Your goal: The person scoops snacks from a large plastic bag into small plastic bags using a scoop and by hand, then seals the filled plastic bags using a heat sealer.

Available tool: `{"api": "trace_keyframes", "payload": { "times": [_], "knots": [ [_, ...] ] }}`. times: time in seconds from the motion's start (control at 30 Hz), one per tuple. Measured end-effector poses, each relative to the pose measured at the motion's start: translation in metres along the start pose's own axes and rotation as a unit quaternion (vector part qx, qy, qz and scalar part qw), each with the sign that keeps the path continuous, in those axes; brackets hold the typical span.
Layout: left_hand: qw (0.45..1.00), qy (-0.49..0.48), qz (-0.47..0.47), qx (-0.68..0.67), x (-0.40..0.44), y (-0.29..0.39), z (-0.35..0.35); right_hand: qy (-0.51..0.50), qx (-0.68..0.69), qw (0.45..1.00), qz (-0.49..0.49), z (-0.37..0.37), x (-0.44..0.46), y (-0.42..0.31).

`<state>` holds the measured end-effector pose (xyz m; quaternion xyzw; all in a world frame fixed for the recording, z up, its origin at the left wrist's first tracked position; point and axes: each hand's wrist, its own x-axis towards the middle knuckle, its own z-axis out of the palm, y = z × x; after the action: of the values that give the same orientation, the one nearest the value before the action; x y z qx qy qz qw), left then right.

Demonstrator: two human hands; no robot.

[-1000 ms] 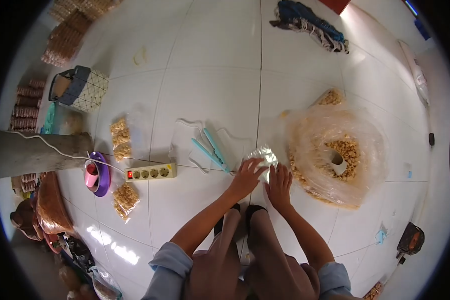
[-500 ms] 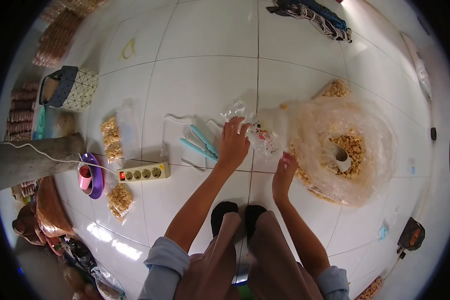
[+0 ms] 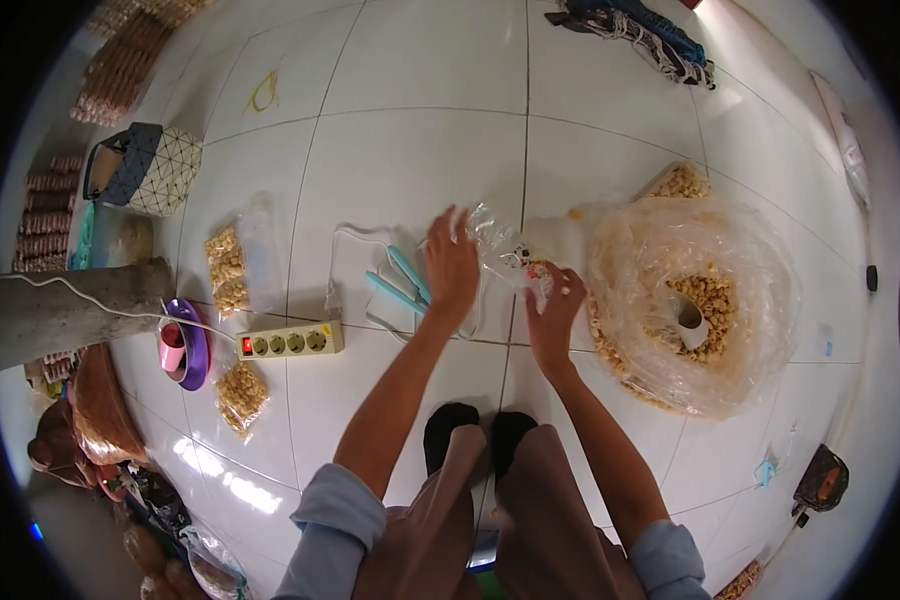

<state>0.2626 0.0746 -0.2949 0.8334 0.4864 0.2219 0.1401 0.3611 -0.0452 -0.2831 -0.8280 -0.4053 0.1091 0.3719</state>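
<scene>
A clear plastic bag with a small coloured print lies on the tiled floor between my hands. My left hand is at its left end, fingers spread. At the bag's right end, my right hand has its fingers curled against the printed part. A turquoise sealing iron with a white cord rests just left of my left hand. On the right stands a large open plastic bag of light brown snack pieces, with a white cup-like scoop in it.
Filled snack bags lie left, near a power strip with a lit red switch. Beyond are a purple dish with a pink cup, a pillar and a handbag. A cloth bundle lies at the top.
The small plastic bag has moved away from my feet and now lies stretched between my hands. Since half a second ago, my right hand has moved left onto its printed end.
</scene>
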Motion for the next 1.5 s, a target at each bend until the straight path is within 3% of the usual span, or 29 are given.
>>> {"api": "trace_keyframes", "payload": {
  "times": [0.03, 0.1, 0.17, 0.2, 0.27, 0.3, 0.37, 0.57, 0.67, 0.73, 0.8, 0.9, 0.97, 1.1, 1.2, 1.27, 1.4, 1.5],
  "knots": [
    [0.999, 0.035, -0.016, -0.036, 0.008, -0.014, 0.005, -0.067, -0.025, 0.996, -0.051, 0.002, 0.003, -0.003],
    [0.995, 0.071, -0.033, -0.069, 0.017, -0.036, 0.005, -0.088, -0.084, 0.99, -0.069, 0.01, 0.006, -0.006],
    [0.974, -0.027, -0.09, -0.205, 0.019, -0.045, -0.001, -0.107, -0.145, 0.98, -0.082, 0.013, 0.006, -0.005],
    [0.974, -0.029, -0.091, -0.204, 0.018, -0.044, -0.007, -0.101, -0.15, 0.979, -0.098, 0.013, 0.007, -0.002],
    [0.949, -0.101, -0.179, -0.24, 0.01, -0.04, -0.019, -0.096, -0.155, 0.977, -0.112, 0.012, 0.009, 0.008],
    [0.949, -0.102, -0.181, -0.239, 0.004, -0.041, -0.021, -0.104, -0.166, 0.971, -0.133, 0.011, 0.013, 0.013],
    [0.893, -0.109, -0.23, -0.372, -0.006, -0.043, -0.024, -0.113, -0.177, 0.965, -0.158, 0.012, 0.012, 0.017],
    [0.908, -0.092, -0.228, -0.339, -0.007, -0.042, -0.023, -0.111, -0.168, 0.968, -0.148, 0.013, 0.013, 0.009],
    [0.893, -0.12, -0.249, -0.356, -0.007, -0.037, -0.024, -0.046, -0.278, 0.933, -0.225, 0.014, 0.013, -0.004],
    [0.901, -0.118, -0.242, -0.341, -0.007, -0.033, -0.019, -0.124, -0.114, 0.945, -0.28, 0.022, 0.014, -0.011],
    [0.908, -0.12, -0.237, -0.323, -0.01, -0.029, -0.017, -0.141, -0.094, 0.947, -0.273, 0.029, 0.011, -0.014],
    [0.932, -0.124, -0.22, -0.259, -0.006, -0.025, -0.02, -0.13, -0.122, 0.944, -0.276, 0.03, 0.013, -0.013],
    [0.97, -0.121, -0.145, -0.154, -0.003, -0.021, -0.025, -0.147, -0.106, 0.942, -0.283, 0.027, 0.014, -0.012],
    [0.982, -0.13, -0.132, -0.038, 0.003, -0.011, -0.037, -0.15, -0.081, 0.947, -0.273, 0.03, 0.014, -0.01],
    [0.987, -0.096, -0.127, -0.023, 0.002, -0.013, -0.037, -0.146, -0.097, 0.945, -0.278, 0.03, 0.014, -0.01],
    [0.999, 0.01, -0.047, -0.006, -0.003, -0.022, -0.029, -0.162, -0.124, 0.938, -0.279, 0.029, 0.012, -0.01],
    [0.996, -0.034, -0.086, 0.005, 0.006, -0.027, -0.058, -0.16, -0.127, 0.934, -0.292, 0.026, 0.011, -0.008],
    [0.996, 0.024, -0.086, -0.028, 0.012, -0.028, -0.076, -0.165, -0.136, 0.932, -0.293, 0.025, 0.011, -0.008]
  ]
}}
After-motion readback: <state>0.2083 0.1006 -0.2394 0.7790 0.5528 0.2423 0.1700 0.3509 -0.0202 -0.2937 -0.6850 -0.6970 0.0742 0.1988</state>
